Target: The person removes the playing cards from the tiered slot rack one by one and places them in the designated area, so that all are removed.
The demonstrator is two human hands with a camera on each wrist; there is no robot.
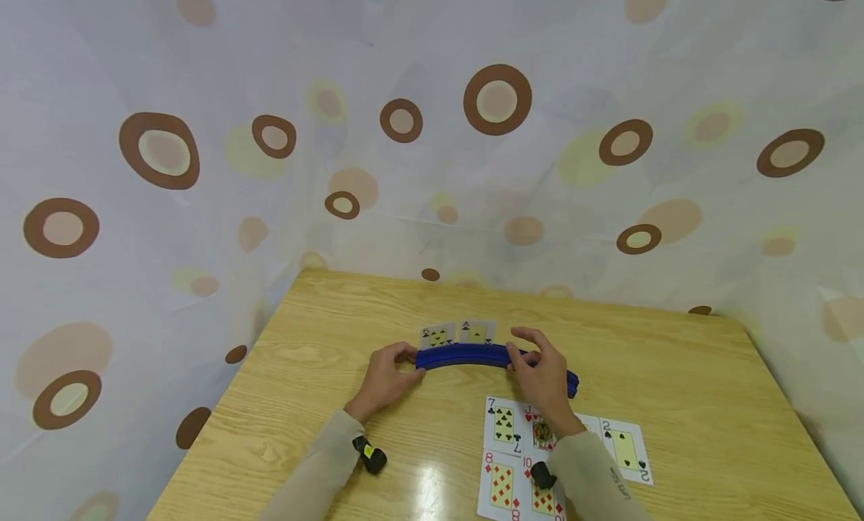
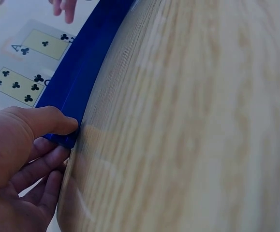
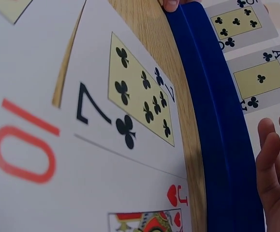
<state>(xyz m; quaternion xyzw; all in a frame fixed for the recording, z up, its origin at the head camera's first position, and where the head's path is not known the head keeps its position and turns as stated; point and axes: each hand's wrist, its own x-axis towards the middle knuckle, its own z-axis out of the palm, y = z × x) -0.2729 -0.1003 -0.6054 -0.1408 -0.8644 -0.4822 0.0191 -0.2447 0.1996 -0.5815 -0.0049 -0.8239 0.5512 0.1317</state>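
Note:
A curved blue card holder (image 1: 466, 354) lies across the table. In it stand a five of clubs (image 1: 438, 335) and an ace of clubs (image 1: 477, 331), both toward its left end. My left hand (image 1: 383, 378) grips that end, the thumb on the near face and fingers underneath, as the left wrist view shows. Over the right part of the holder is my right hand (image 1: 543, 375), its fingers loosely bent beside the ace in the right wrist view, with nothing held in them.
Face-up cards lie in rows on the wooden table (image 1: 324, 311) under my right forearm: a seven of clubs (image 1: 503, 425), jack of hearts (image 1: 543, 433), eight of diamonds (image 1: 501, 485), ten of diamonds (image 1: 544, 500) and two of spades (image 1: 626, 450). A spotted sheet (image 1: 439, 161) hangs behind.

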